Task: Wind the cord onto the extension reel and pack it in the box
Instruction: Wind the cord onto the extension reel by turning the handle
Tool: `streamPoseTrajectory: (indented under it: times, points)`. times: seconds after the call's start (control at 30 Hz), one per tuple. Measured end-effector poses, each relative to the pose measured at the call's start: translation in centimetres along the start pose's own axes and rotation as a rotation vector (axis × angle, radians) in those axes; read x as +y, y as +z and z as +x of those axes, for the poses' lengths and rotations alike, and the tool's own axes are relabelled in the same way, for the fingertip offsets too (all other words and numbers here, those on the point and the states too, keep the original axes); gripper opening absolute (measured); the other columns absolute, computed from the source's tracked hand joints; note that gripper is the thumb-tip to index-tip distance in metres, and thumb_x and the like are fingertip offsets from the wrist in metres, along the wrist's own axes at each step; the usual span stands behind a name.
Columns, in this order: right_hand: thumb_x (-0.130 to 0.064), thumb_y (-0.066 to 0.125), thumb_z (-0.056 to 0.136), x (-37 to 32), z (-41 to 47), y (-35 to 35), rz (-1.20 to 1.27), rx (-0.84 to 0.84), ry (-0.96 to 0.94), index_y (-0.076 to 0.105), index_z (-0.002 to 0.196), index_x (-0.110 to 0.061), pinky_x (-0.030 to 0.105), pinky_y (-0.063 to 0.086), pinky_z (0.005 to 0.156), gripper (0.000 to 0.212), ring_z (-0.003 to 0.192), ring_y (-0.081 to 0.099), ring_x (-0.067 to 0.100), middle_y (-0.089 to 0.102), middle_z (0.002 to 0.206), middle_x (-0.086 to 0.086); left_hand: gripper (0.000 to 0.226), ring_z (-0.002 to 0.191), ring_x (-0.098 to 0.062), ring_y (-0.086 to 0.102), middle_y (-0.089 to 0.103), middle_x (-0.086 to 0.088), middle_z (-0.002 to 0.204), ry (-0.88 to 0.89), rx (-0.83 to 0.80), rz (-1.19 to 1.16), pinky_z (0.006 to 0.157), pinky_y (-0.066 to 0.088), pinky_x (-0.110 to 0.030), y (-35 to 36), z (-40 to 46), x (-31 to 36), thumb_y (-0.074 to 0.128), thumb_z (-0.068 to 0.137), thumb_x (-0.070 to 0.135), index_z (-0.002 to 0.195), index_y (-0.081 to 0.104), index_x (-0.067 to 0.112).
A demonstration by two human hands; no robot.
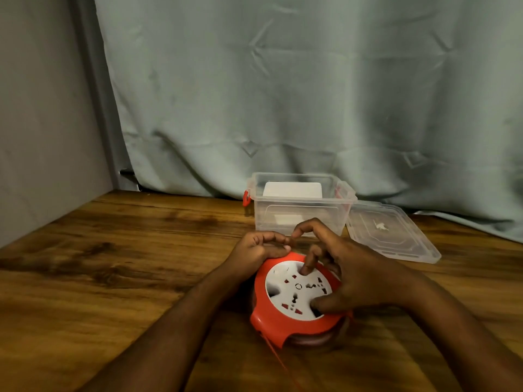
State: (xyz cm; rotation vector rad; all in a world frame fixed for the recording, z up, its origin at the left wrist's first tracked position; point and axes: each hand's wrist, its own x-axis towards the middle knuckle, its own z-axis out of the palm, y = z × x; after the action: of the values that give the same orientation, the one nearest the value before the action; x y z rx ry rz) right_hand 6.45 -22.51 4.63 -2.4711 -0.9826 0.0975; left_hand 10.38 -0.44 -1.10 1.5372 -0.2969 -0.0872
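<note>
A round extension reel (278, 321) with an orange housing and a white socket face lies flat on the wooden table (127, 264). My left hand (259, 248) grips its far left rim. My right hand (351, 271) rests over the white face, one finger pushed into a recess near the top and the thumb pressing the lower right of the face. A thin orange cord (278, 360) runs from the reel's front toward me and leaves the frame. The clear plastic box (300, 205) with red latches stands open just behind the reel.
The box's clear lid (392, 234) lies flat to the right of the box. A white object (293, 189) sits inside the box. A grey-green curtain (283, 94) hangs behind the table, and a wall (42, 123) closes the left side.
</note>
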Motion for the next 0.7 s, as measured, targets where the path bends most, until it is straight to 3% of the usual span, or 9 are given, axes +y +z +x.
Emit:
streamPoseTrajectory:
  times: [0.13,0.27,0.4,0.57,0.63,0.7]
  points:
    - [-0.053,0.091,0.067,-0.3,0.1,0.4,-0.085,0.038,0.003,0.032,0.132,-0.05,0.029,0.064,0.077,0.088,0.1,0.068,0.002,0.068,0.104,-0.021,0.019,0.081,-0.022,0.071,0.075,-0.014,0.095,-0.004,0.012,-0.01,0.07,0.057,-0.029,0.0,0.0,-0.1,0.066,0.086,0.002,0.104,0.071,0.0]
    - [-0.07,0.084,0.063,-0.3,0.3,1.0,-0.219,0.103,-0.04,0.048,0.11,-0.042,0.027,0.058,0.066,0.066,0.084,0.066,0.004,0.069,0.089,-0.016,0.018,0.082,-0.022,0.072,0.075,-0.015,0.095,0.004,0.007,-0.011,0.07,0.057,-0.029,0.0,0.0,-0.1,0.065,0.086,0.002,0.103,0.073,0.003]
    - [-0.077,0.078,0.062,-0.2,0.6,1.7,-0.259,0.162,-0.073,0.057,0.087,-0.033,0.025,0.053,0.059,0.054,0.069,0.062,0.003,0.065,0.072,-0.015,0.019,0.083,-0.025,0.071,0.075,-0.019,0.098,0.003,0.0,-0.013,0.071,0.059,-0.03,-0.1,0.0,0.0,0.064,0.087,0.001,0.104,0.072,0.0]
    - [-0.074,0.075,0.069,-0.5,1.2,2.7,-0.285,0.199,-0.089,0.055,0.062,-0.029,0.022,0.046,0.054,0.05,0.055,0.055,0.002,0.055,0.056,-0.015,0.02,0.088,-0.03,0.069,0.072,-0.025,0.105,-0.008,0.001,-0.019,0.077,0.058,-0.035,-0.1,0.1,-0.2,0.065,0.087,0.002,0.106,0.071,-0.001]
    - [-0.073,0.072,0.072,-0.7,1.3,3.1,-0.292,0.213,-0.08,0.05,0.054,-0.029,0.021,0.043,0.055,0.052,0.057,0.058,0.0,0.051,0.05,-0.015,0.021,0.089,-0.029,0.069,0.072,-0.023,0.105,-0.009,-0.002,-0.009,0.078,0.058,-0.035,-0.1,0.1,-0.2,0.065,0.087,0.003,0.106,0.071,0.0]
    - [-0.075,0.065,0.075,-0.9,1.4,3.4,-0.277,0.223,-0.086,0.047,0.05,-0.028,0.025,0.045,0.059,0.056,0.07,0.069,0.003,0.051,0.048,-0.012,0.021,0.09,-0.03,0.069,0.072,-0.022,0.106,-0.011,-0.005,-0.01,0.079,0.058,-0.037,-0.2,0.1,-0.2,0.065,0.087,0.003,0.107,0.071,0.0]
